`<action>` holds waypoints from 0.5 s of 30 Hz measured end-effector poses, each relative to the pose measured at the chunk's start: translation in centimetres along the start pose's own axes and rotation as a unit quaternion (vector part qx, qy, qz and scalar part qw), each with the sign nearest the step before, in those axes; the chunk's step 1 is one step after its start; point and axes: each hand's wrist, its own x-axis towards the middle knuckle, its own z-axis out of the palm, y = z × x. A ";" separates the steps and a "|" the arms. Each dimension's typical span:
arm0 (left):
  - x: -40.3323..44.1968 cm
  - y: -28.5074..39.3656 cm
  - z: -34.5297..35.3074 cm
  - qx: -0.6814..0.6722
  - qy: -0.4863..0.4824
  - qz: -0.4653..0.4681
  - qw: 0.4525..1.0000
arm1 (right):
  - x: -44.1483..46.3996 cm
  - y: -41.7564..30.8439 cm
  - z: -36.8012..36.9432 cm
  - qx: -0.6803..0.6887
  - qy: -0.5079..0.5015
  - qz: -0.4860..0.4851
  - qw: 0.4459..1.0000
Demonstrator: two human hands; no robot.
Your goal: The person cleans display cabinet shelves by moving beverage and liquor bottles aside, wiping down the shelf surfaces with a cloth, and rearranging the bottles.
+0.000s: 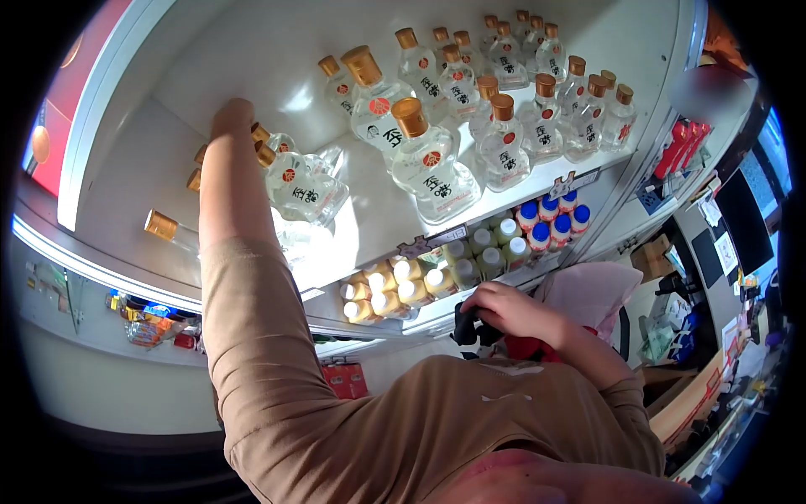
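My left arm reaches deep into the white shelf, and the visible end of my left hand point(236, 109) is by the back wall. Its fingers are hidden, so I cannot see what they hold, if anything. Beside this arm, clear glass bottles point(306, 189) with gold caps lean at an angle. A gold-capped bottle point(164, 225) lies tilted on the arm's other side. In front of my chest, my right hand point(508, 309) is closed around a dark, soft-looking black item point(470, 326), possibly cloth. Several upright gold-capped bottles point(432, 168) stand nearest to it on the shelf.
The white shelf point(369, 193) has a front edge with price tags point(447, 236). Below it stand yellowish bottles with white caps point(407, 290) and blue-capped bottles point(550, 220). Red boxes point(344, 380) sit lower down. At right is a cluttered desk with a dark monitor point(745, 210).
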 end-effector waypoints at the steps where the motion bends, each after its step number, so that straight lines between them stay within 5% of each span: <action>1: -0.5 0.2 -0.5 0.007 -0.015 0.006 1.000 | 0.0 -0.1 0.0 0.001 0.001 0.000 1.000; 6: 1.0 0.4 -1.0 0.050 -0.042 0.013 0.998 | -0.5 0.4 0.7 -0.003 0.010 -0.007 1.000; 8: 2.0 1.8 -1.9 0.088 -0.029 0.154 0.984 | -0.6 0.4 0.7 -0.001 0.011 -0.005 1.000; 10: -2.2 4.1 -5.9 -0.079 -0.124 0.211 0.966 | -0.6 0.3 0.8 0.007 0.014 -0.005 1.000; 11: -7.4 5.8 -9.1 -0.262 -0.221 0.188 0.920 | -0.7 0.3 0.8 0.010 0.013 0.000 1.000; 13: -10.4 7.4 -10.7 -0.390 -0.297 0.292 0.821 | -0.7 0.1 1.0 0.018 0.008 0.008 1.000; 15: -11.7 8.7 -11.3 -0.417 -0.253 0.349 0.800 | -0.5 -0.1 1.0 0.020 0.010 -0.006 1.000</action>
